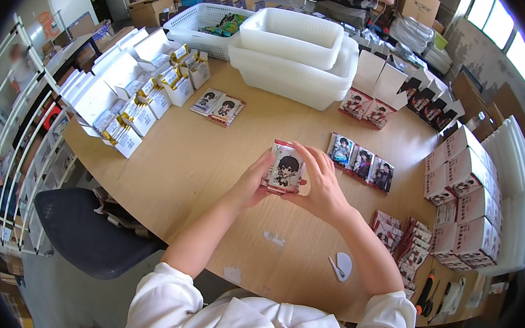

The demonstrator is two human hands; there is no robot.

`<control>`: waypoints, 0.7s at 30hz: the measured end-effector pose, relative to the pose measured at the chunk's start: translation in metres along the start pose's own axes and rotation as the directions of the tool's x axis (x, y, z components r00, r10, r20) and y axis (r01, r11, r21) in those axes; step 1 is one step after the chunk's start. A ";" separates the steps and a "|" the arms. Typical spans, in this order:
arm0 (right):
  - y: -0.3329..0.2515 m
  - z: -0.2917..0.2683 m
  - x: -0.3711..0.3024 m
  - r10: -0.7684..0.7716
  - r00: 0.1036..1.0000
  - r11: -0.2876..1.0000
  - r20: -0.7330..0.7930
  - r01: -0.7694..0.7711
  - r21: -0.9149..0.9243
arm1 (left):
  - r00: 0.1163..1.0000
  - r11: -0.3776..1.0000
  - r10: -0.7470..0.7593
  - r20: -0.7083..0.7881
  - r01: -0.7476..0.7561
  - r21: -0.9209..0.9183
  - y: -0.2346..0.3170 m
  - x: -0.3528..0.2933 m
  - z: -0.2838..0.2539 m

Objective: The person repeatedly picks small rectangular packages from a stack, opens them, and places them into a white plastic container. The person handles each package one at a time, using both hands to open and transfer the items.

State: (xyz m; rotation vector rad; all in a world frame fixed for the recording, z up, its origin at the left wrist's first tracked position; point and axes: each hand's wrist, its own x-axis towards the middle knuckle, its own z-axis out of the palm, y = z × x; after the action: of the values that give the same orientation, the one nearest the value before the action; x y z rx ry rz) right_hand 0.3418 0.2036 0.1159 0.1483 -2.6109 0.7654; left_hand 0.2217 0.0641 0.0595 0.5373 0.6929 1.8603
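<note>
Between my two hands, above the middle of the table, is a stack of card packets (285,167) with a dark-haired cartoon figure on the top one. My left hand (253,180) grips its left edge, and my right hand (324,190) closes round the right side with thumb and fingers. Just right of it lie three piles of packets (361,162) with illustrated figures, side by side. Two more piles of cartoon packets (219,107) rest toward the back left. By my right forearm, several red and white packets (413,247) are heaped in rows.
Open white boxes with gold packets (150,103) line the left edge. Nested white bins (292,61) and a basket (202,27) stand behind. Boxes (466,195) are stacked at right, near scissors (426,294) and a white disc (341,266). A chair (94,231) stands left.
</note>
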 end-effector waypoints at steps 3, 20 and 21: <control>0.005 0.008 0.011 0.017 1.000 0.999 0.013 -0.018 0.036 | 1.000 1.000 -0.012 -0.020 0.011 -0.019 0.001 0.003 -0.011; 0.029 0.057 0.075 -0.023 0.983 1.000 0.183 0.022 0.009 | 0.938 0.999 0.041 -0.345 -0.029 0.040 0.027 0.007 -0.065; 0.031 0.060 0.080 -0.015 0.979 0.998 0.206 0.003 0.059 | 0.929 0.999 0.044 -0.367 -0.030 0.043 0.028 0.007 -0.069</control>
State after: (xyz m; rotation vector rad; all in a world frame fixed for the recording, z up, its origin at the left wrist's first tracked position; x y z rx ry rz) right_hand 0.2406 0.1983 0.0881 0.2703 -2.7804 0.8652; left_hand 0.1559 0.0476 0.0284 0.2231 0.9708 2.0095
